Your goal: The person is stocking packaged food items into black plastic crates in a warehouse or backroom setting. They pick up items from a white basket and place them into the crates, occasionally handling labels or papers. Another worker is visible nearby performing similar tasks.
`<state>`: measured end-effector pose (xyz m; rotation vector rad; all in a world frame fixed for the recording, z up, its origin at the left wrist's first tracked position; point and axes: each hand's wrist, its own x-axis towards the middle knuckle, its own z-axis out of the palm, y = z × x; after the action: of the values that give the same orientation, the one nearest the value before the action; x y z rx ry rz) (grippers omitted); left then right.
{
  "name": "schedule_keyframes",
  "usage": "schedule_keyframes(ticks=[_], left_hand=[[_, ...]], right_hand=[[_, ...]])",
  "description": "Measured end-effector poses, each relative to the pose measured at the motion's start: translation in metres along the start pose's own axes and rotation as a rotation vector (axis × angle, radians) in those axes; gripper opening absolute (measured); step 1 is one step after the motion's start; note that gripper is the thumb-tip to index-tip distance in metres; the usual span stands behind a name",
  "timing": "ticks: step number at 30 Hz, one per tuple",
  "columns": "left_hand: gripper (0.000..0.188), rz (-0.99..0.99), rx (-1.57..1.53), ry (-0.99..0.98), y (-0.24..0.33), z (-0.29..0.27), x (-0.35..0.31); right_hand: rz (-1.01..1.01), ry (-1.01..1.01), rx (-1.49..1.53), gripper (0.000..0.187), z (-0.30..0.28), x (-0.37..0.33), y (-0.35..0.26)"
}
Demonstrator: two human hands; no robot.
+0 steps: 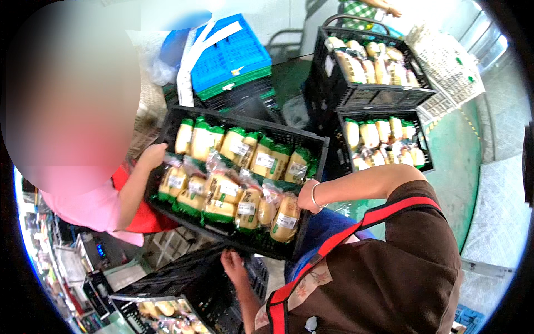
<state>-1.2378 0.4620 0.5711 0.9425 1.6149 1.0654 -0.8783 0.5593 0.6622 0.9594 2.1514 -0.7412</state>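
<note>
A black plastic crate (245, 118) holds two rows of clear-and-green packets (222, 189) with pale, rounded food inside and white labels. My right hand (310, 197), below a bangle, is closed on the crate's right end. At the opposite end, a co-worker's hand (152, 155) in a pink sleeve grips the rim. My left hand (233, 267) is just below the crate's near side, fingers partly stretched out; whether it touches the crate is unclear. Beneath it stands another black crate (189, 278) with similar pale food.
Two black crates of similar packets stand at the right, the far one (361, 96) above the nearer one (387, 114). Folded blue and green crates (233, 55) are stacked at the back. A white perforated basket (445, 67) stands far right, near another person's hand (389, 8).
</note>
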Motion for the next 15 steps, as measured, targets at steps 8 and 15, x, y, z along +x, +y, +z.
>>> schedule_keyframes(ticks=[8, 15], left_hand=[[0.056, -0.306, -0.211, 0.156, 0.076, 0.031, 0.022], [0.024, -0.494, -0.257, 0.001, 0.130, 0.042, 0.024]], right_hand=[[-0.005, -0.119, -0.103, 0.022, 0.009, -0.087, 0.005], [0.048, -0.130, -0.195, 0.009, -0.007, -0.085, 0.025]])
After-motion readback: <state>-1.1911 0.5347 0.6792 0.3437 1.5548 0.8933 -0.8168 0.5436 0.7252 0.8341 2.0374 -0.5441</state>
